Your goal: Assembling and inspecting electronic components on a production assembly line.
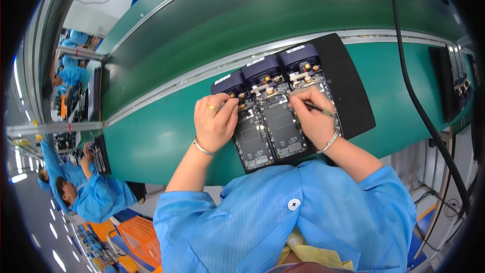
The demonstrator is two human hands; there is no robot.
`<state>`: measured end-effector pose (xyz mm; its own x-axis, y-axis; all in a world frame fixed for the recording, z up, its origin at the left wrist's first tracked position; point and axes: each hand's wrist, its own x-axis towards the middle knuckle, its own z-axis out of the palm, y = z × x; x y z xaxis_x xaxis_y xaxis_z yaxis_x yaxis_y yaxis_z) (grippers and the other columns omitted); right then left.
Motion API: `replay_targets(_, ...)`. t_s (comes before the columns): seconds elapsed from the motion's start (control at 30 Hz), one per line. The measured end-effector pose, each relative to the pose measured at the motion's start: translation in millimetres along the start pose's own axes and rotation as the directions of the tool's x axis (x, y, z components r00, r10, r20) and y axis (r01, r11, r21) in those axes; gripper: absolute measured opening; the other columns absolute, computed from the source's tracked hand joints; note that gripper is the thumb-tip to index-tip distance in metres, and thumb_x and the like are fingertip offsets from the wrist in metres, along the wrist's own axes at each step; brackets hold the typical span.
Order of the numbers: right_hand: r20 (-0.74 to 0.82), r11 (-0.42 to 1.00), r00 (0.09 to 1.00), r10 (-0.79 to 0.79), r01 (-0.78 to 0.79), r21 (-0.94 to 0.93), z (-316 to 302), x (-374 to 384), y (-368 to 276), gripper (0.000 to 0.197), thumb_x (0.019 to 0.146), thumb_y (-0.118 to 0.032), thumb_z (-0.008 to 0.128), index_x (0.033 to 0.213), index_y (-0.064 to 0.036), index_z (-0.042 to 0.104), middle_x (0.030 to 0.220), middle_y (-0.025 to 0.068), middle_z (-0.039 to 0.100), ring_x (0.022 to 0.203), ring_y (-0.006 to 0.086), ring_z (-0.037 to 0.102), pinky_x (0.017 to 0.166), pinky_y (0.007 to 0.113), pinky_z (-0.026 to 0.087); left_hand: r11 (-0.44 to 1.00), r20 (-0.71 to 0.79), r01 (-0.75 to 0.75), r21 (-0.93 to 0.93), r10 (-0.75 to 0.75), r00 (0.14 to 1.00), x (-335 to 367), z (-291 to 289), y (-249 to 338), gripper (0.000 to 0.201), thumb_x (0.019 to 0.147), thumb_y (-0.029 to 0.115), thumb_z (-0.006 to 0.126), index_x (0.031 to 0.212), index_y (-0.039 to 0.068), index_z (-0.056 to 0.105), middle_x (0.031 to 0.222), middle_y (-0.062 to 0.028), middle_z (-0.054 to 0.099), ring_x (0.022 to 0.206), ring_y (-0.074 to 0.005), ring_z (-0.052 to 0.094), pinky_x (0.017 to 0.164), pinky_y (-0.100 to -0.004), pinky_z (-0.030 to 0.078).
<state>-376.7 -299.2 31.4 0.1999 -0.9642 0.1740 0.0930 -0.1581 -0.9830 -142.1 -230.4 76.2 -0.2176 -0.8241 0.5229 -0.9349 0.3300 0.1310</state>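
Observation:
Three opened electronic devices lie side by side on a black mat (356,96), each with a bare circuit board and a dark purple block at its far end. My left hand (212,124) has thumb and fingertips pinched together at the upper part of the left device (254,144); what they hold, if anything, is hidden. A pair of curved tweezers (327,112) is gripped in my right hand (314,121). Their bent tip reaches over the upper board of the middle device (284,127). My right forearm and hand partly cover the right device (304,65).
The mat rests on a green bench (161,141); a metal rail (182,83) runs beyond it, before a green conveyor belt (242,17). A black cable (409,83) hangs at the right. More boards (458,71) lie far right. Co-workers in blue (96,197) sit at the left.

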Motion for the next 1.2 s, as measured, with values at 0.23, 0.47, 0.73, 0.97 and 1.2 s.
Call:
replay_targets(0.23,0.224,0.992,0.972,-0.065,0.086,-0.088,50.2,-6.3,-10.4,0.010,0.082,0.000,0.070,0.081,-0.0023,0.061,0.076,0.0078,0.064,0.066,0.0142,0.061,0.060,0.027,0.048,0.979,0.162,-0.174,0.102,0.156,0.974,-12.6,-5.7,-4.8,0.032,0.074,0.012,0.071,0.106,0.009,0.069,0.102,-0.0002,0.061,0.084,-0.0182,0.058,0.069,-0.0330,0.045)
replay_targets(0.47,0.193,0.988,0.969,0.153,-0.147,-0.041,61.5,-3.9,2.2,0.013,0.085,-0.003,0.070,0.081,-0.0018,0.057,0.074,0.0030,0.062,0.064,0.0059,0.056,0.057,0.024,0.045,0.961,0.316,-0.226,0.160,0.167,0.934,-6.4,-10.8,-6.4,0.036,0.070,0.013,0.072,0.106,0.012,0.070,0.103,0.0013,0.059,0.089,-0.0173,0.056,0.073,-0.0335,0.043)
replay_targets(0.73,0.191,0.983,0.964,0.185,-0.181,-0.040,62.3,-1.5,6.1,0.013,0.085,-0.003,0.071,0.082,-0.0021,0.059,0.073,0.0033,0.062,0.065,0.0054,0.057,0.056,0.023,0.046,0.952,0.452,-0.251,0.174,0.149,0.879,4.9,-12.2,-5.9,0.028,0.074,0.014,0.069,0.101,0.012,0.071,0.094,0.0019,0.055,0.085,-0.0167,0.052,0.072,-0.0336,0.040)
replay_targets(0.97,0.192,0.985,0.966,0.171,-0.174,-0.005,62.9,-1.8,6.7,0.013,0.085,-0.003,0.071,0.082,-0.0019,0.059,0.073,0.0034,0.062,0.065,0.0061,0.057,0.056,0.023,0.045,0.956,0.363,-0.269,0.118,0.211,0.908,1.0,-9.3,-14.4,0.029,0.073,0.015,0.070,0.102,0.013,0.072,0.097,0.0020,0.057,0.086,-0.0171,0.053,0.074,-0.0344,0.041)
replay_targets(1.2,0.190,0.987,0.969,0.159,-0.156,-0.027,61.5,-1.3,-0.6,0.013,0.085,-0.004,0.070,0.082,-0.0022,0.058,0.072,0.0032,0.062,0.064,0.0057,0.057,0.056,0.023,0.046,0.946,0.381,-0.304,0.114,0.241,0.893,2.8,-10.2,-15.0,0.024,0.080,0.018,0.064,0.102,0.013,0.071,0.098,0.0005,0.055,0.087,-0.0175,0.051,0.075,-0.0343,0.040)
